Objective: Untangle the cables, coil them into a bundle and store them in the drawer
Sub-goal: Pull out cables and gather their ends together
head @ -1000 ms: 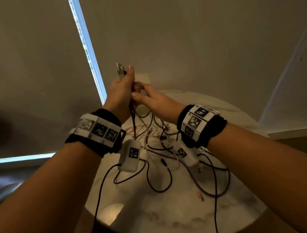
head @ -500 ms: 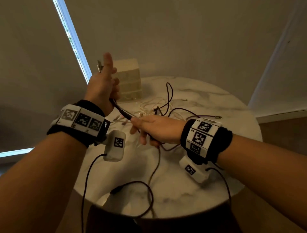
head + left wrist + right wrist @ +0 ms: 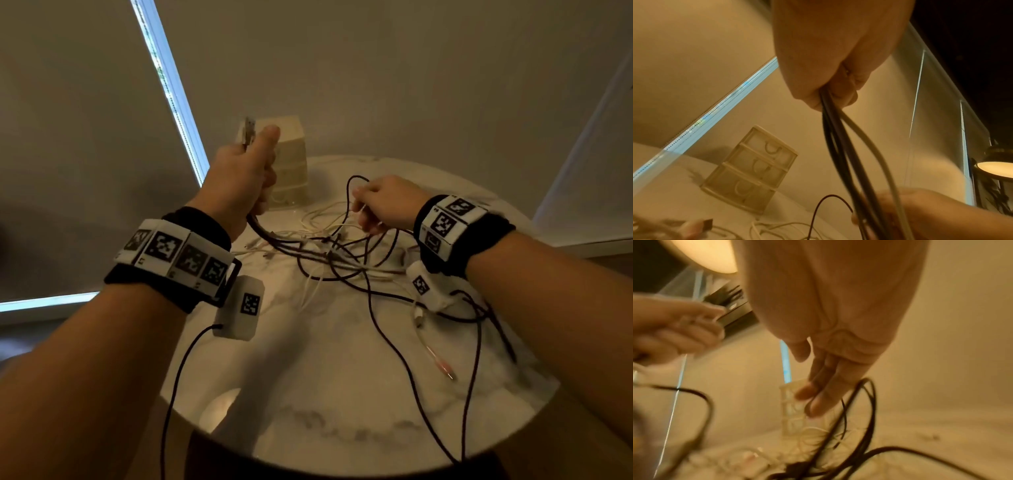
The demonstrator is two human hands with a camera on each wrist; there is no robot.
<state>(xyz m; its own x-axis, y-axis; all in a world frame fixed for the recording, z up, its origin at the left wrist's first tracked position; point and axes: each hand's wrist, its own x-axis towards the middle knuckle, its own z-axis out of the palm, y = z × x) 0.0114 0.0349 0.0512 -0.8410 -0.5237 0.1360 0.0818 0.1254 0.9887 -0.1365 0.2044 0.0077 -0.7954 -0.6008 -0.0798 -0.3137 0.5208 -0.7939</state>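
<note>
Across the lower and middle part of the head view spreads a round marble table [image 3: 342, 394], pale with grey veins, its rim curving along the bottom of the frame. At its far edge, just above centre, stands a small cream drawer unit [image 3: 291, 164] with three drawers stacked one over another, all closed in the left wrist view. On the tabletop between the two wrists lies a tangle of cables [image 3: 342, 260], dark ones crossing thin white ones, with loose dark strands trailing toward the lower right rim. Left of centre, the left hand [image 3: 239, 181] is raised above the table and closed in a fist round a bunch of cable ends [image 3: 830, 113], dark and pale together, which hang from the bottom of the fist down into the tangle; metal plugs [image 3: 249, 132] stick out above the thumb. Right of centre and well apart from it, the right hand [image 3: 383, 205] is low over the tangle, fingertips pinching a thin dark cable loop [image 3: 351, 192] that arches up just left of the fingers.
</note>
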